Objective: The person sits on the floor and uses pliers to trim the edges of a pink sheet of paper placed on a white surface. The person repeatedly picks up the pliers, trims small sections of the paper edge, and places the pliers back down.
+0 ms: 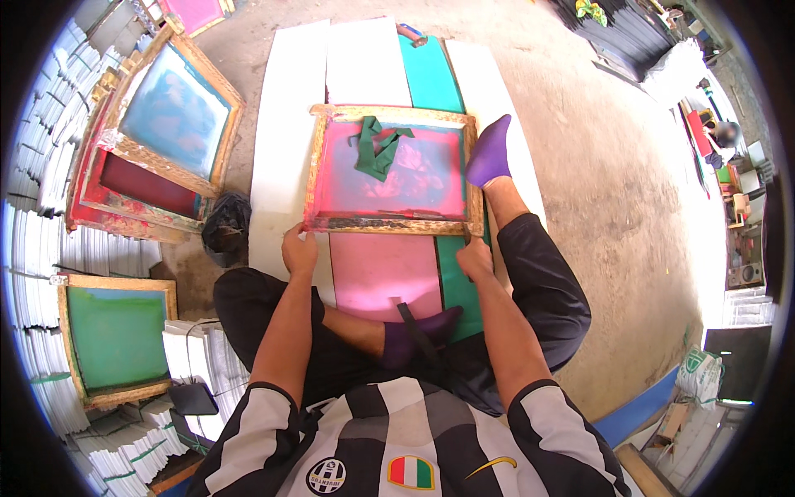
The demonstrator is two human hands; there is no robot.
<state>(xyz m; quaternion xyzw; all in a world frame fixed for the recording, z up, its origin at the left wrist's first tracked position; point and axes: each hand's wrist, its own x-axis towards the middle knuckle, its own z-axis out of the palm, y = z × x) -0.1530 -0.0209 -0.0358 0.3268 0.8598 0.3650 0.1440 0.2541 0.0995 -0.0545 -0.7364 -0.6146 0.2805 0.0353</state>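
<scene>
A wooden screen-printing frame (391,225) with pink and blue stained mesh lies in front of me across long boards. My left hand (298,251) is closed at its near left corner, fingers against the wood. Just below the near right corner, my right hand (474,259) is curled into a fist around something dark and thin, mostly hidden by the fingers. A crumpled dark green piece of cloth or tape (378,151) rests on the mesh. Along the inner near edge runs a thin dark strip (411,214). My purple-socked foot (490,151) presses beside the right rail.
A hammer (411,35) lies at the boards' far end. Other screen frames (224,157) lean at the left, next to a black plastic bag (226,229). A green-meshed frame (118,340) leans on white paper stacks (37,265). Another person (725,137) is at the far right.
</scene>
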